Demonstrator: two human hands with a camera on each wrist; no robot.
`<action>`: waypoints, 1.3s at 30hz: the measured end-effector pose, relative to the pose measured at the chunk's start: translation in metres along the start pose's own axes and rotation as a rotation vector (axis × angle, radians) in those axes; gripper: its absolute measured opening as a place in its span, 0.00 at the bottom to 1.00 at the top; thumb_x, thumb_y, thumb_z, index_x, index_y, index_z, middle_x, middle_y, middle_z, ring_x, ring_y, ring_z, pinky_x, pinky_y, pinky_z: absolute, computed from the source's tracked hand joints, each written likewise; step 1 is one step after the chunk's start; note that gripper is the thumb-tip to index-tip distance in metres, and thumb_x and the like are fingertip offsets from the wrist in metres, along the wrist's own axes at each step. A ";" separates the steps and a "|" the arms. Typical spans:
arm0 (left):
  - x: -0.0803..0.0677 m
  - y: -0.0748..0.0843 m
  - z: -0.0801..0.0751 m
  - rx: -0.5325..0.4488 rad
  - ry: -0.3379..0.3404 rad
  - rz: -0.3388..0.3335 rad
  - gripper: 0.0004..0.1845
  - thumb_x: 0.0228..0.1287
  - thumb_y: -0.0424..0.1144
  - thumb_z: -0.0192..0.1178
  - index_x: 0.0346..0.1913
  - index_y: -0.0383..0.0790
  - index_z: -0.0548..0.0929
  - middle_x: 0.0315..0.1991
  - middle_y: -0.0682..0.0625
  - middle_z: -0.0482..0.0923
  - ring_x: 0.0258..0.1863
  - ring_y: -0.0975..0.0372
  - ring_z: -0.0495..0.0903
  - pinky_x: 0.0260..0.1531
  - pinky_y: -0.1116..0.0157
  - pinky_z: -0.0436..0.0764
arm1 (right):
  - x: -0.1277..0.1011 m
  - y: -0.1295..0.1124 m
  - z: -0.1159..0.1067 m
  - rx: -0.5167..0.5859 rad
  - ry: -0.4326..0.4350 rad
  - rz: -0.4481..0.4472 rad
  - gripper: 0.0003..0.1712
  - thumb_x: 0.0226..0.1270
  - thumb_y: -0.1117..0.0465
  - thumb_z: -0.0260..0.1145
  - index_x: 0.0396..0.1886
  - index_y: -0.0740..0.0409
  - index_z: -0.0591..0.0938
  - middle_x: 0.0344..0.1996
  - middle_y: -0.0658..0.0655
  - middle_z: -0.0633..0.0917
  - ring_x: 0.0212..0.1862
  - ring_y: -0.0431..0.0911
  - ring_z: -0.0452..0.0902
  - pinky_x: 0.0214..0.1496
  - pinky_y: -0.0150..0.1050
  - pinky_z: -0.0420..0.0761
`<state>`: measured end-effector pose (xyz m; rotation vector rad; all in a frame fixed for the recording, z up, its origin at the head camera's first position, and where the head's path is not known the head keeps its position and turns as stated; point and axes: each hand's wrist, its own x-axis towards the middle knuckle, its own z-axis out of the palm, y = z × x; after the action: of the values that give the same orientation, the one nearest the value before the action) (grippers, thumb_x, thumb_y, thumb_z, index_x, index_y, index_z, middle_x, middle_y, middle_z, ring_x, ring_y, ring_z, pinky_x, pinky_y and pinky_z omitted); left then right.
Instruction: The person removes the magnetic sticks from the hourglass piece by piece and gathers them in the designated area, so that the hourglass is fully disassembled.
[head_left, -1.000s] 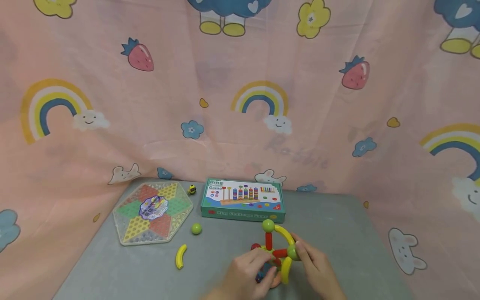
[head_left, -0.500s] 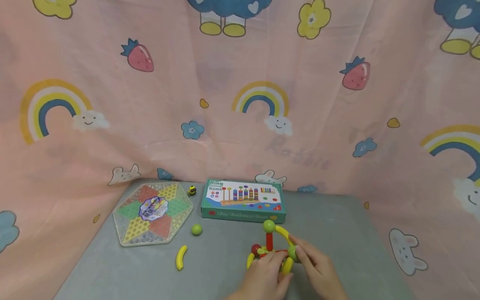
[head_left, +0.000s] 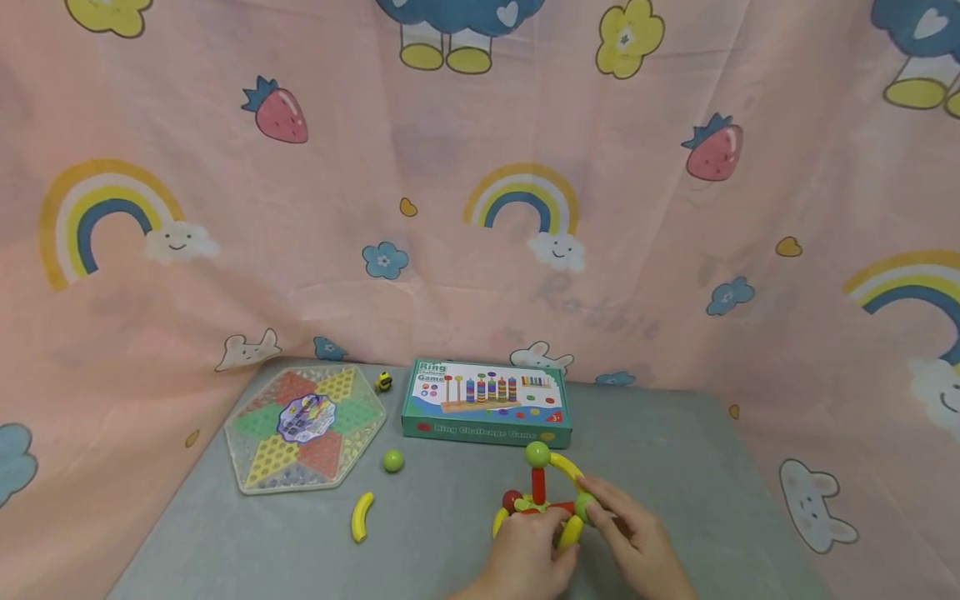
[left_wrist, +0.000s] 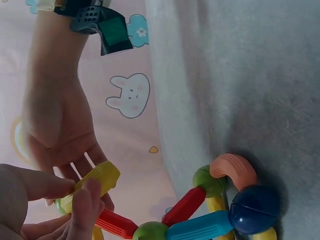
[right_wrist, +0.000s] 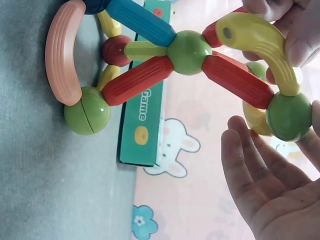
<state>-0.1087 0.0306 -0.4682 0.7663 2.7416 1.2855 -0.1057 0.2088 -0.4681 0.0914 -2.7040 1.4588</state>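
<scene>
A toy structure of coloured rods and balls stands on the grey table, with a green hub ball (right_wrist: 190, 52) at its middle. My left hand (head_left: 528, 557) pinches a yellow curved rod (right_wrist: 260, 42) between thumb and fingers. One end of that rod meets a green ball (right_wrist: 289, 116) at the structure's right; its other end is free. My right hand (head_left: 637, 537) holds this same ball, thumb on one side and fingers behind. Lower down are a salmon curved rod (right_wrist: 64, 52), a dark blue ball (left_wrist: 254, 209) and a light blue rod (left_wrist: 200, 226).
A loose green ball (head_left: 393, 461) and a loose yellow curved rod (head_left: 362, 517) lie to the left. Behind them are a hexagonal Chinese checkers board (head_left: 348, 442), a small bee-like toy (head_left: 384, 382) and a Ring Challenge Game box (head_left: 487, 432). A patterned pink cloth (head_left: 450, 317) hangs behind the table.
My left hand has moved right, from the structure's lower left to the yellow curved rod beside the right-hand green ball. My right hand has stayed at that ball, its fingers shifting slightly.
</scene>
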 end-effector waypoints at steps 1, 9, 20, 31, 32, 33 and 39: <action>0.000 0.000 -0.001 -0.007 -0.006 -0.005 0.09 0.61 0.38 0.71 0.42 0.40 0.86 0.25 0.60 0.81 0.24 0.78 0.73 0.28 0.80 0.75 | 0.000 0.000 0.000 0.006 0.000 -0.002 0.19 0.76 0.52 0.61 0.62 0.47 0.83 0.63 0.56 0.81 0.63 0.56 0.78 0.46 0.30 0.84; -0.006 0.008 -0.005 -0.139 -0.118 -0.033 0.13 0.62 0.37 0.70 0.48 0.40 0.86 0.28 0.62 0.82 0.20 0.77 0.70 0.27 0.80 0.75 | 0.001 0.004 0.001 0.040 0.004 -0.012 0.16 0.77 0.56 0.60 0.60 0.49 0.83 0.62 0.57 0.82 0.58 0.50 0.81 0.48 0.37 0.87; -0.017 -0.006 -0.039 -0.643 -0.068 -0.096 0.16 0.70 0.36 0.62 0.59 0.44 0.81 0.39 0.54 0.86 0.32 0.71 0.84 0.33 0.74 0.83 | 0.002 0.003 0.002 0.045 -0.002 -0.002 0.18 0.78 0.53 0.59 0.61 0.48 0.82 0.62 0.56 0.82 0.56 0.48 0.83 0.46 0.35 0.86; -0.009 -0.042 -0.076 -0.813 -0.041 -0.353 0.19 0.71 0.35 0.58 0.63 0.42 0.81 0.46 0.43 0.79 0.36 0.60 0.83 0.37 0.60 0.88 | 0.000 0.002 0.000 0.021 0.006 0.019 0.18 0.78 0.53 0.59 0.62 0.48 0.81 0.60 0.56 0.83 0.51 0.46 0.84 0.45 0.35 0.87; -0.009 -0.046 -0.080 -0.830 -0.038 -0.377 0.20 0.71 0.34 0.59 0.64 0.41 0.79 0.45 0.43 0.78 0.35 0.61 0.83 0.38 0.59 0.88 | 0.000 0.002 0.000 0.018 0.004 0.022 0.18 0.78 0.53 0.59 0.62 0.48 0.81 0.60 0.56 0.83 0.50 0.44 0.84 0.45 0.35 0.87; -0.010 -0.049 -0.083 -0.843 -0.035 -0.398 0.21 0.70 0.35 0.59 0.65 0.40 0.78 0.45 0.44 0.78 0.36 0.61 0.83 0.39 0.59 0.88 | 0.000 0.001 0.001 0.016 0.002 0.025 0.18 0.78 0.53 0.59 0.62 0.48 0.82 0.60 0.56 0.83 0.49 0.43 0.84 0.44 0.35 0.87; -0.016 -0.057 -0.092 -0.814 -0.055 -0.431 0.34 0.61 0.37 0.72 0.70 0.41 0.73 0.57 0.41 0.74 0.40 0.60 0.84 0.41 0.62 0.86 | 0.000 0.001 0.002 0.036 0.001 0.052 0.17 0.78 0.54 0.59 0.62 0.48 0.82 0.58 0.54 0.84 0.45 0.38 0.83 0.45 0.37 0.87</action>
<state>-0.1392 -0.0731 -0.4519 0.1232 1.8738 1.9562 -0.1058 0.2076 -0.4699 0.0226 -2.6998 1.5211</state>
